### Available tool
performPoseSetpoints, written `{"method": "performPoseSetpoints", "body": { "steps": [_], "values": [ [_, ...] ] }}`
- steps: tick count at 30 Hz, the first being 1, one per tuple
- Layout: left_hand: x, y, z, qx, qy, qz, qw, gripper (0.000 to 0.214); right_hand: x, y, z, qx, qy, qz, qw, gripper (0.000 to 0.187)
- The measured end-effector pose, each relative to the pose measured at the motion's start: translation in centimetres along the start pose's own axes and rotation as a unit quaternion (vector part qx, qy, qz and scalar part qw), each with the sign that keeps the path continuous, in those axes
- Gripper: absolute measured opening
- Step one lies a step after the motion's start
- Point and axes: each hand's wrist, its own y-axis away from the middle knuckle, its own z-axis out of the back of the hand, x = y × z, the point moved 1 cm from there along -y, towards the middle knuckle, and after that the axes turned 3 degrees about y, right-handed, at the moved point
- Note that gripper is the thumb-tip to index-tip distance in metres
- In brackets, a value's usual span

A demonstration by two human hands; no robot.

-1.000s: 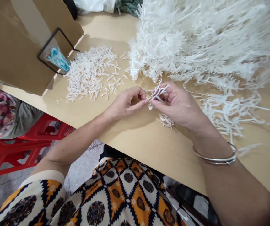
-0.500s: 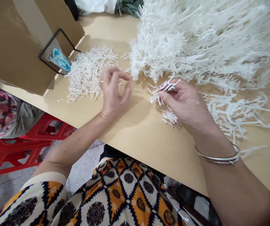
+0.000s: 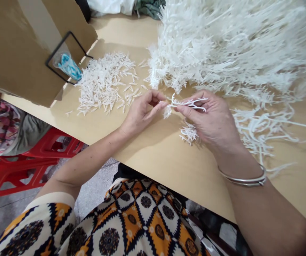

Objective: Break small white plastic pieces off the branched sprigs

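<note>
My right hand (image 3: 211,117) is closed in a pinch around a white branched plastic sprig (image 3: 193,104), whose thin arms stick out between the fingers. My left hand (image 3: 144,108) meets it from the left, thumb and forefinger pinched at the sprig's near end. Just under my right hand lies a small clump of white branched bits (image 3: 189,134) on the table. Left of my hands spreads a pile of small white slivers (image 3: 102,83). A big heap of white branched strands (image 3: 222,46) covers the far right.
A cardboard box (image 3: 22,53) stands at the left back, with a black wire frame (image 3: 59,46) and a blue-and-white packet (image 3: 69,67) beside it. Loose white strands (image 3: 262,128) lie right of my right hand. Red stools (image 3: 51,145) and a seated person's clothing (image 3: 0,131) are beyond the table edge.
My left hand has come from over the sliver pile rightward to the sprig, its fingers closing at the end. My right hand still holds the sprig, now turned flatter.
</note>
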Motion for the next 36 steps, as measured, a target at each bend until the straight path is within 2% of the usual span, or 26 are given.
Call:
{"method": "performPoseSetpoints", "body": {
  "steps": [2,5,8,11,14,18,23,28,30,33,36],
  "values": [
    [0.4,0.1,-0.1,0.000,0.057,0.011,0.998,0.048,0.0,0.0,0.0,-0.010,-0.009,0.001,1.000,0.024],
    [0.8,0.1,-0.5,0.032,0.126,0.003,0.992,0.065,0.0,0.2,-0.1,-0.022,-0.021,0.001,1.000,0.025],
    [1.0,0.0,-0.9,0.079,0.199,0.032,0.976,0.055,0.1,0.4,-0.3,-0.009,-0.029,-0.003,1.000,0.025],
    [1.1,-0.1,-1.0,0.086,0.237,0.082,0.964,0.048,0.1,0.4,-0.5,0.000,-0.014,0.003,1.000,0.024],
    [1.0,-0.2,-1.1,0.081,0.247,0.122,0.958,0.051,0.0,0.3,-0.5,-0.014,-0.013,0.012,1.000,0.027],
    [0.8,0.0,-1.1,0.077,0.234,0.138,0.959,0.055,-0.1,0.3,-0.7,0.048,0.040,0.007,0.998,0.031],
    [0.3,0.0,-0.7,0.115,0.159,0.118,0.974,0.049,0.3,0.6,-0.6,0.085,0.096,0.004,0.992,0.023],
    [-0.3,-0.1,-0.6,0.180,0.149,0.068,0.970,0.045,0.7,0.6,-0.4,0.081,0.054,-0.009,0.995,0.019],
    [-0.4,-0.1,-0.7,0.164,0.129,0.043,0.977,0.042,0.4,0.4,-0.5,0.061,0.037,-0.017,0.997,0.024],
    [-0.3,0.0,-0.7,0.087,0.094,0.019,0.992,0.038,0.0,0.3,-0.6,0.029,0.041,-0.011,0.999,0.026],
    [0.0,-0.1,-0.6,0.022,0.042,-0.028,0.998,0.037,-0.2,0.3,-0.8,0.030,0.054,0.001,0.998,0.022]
  ]
}}
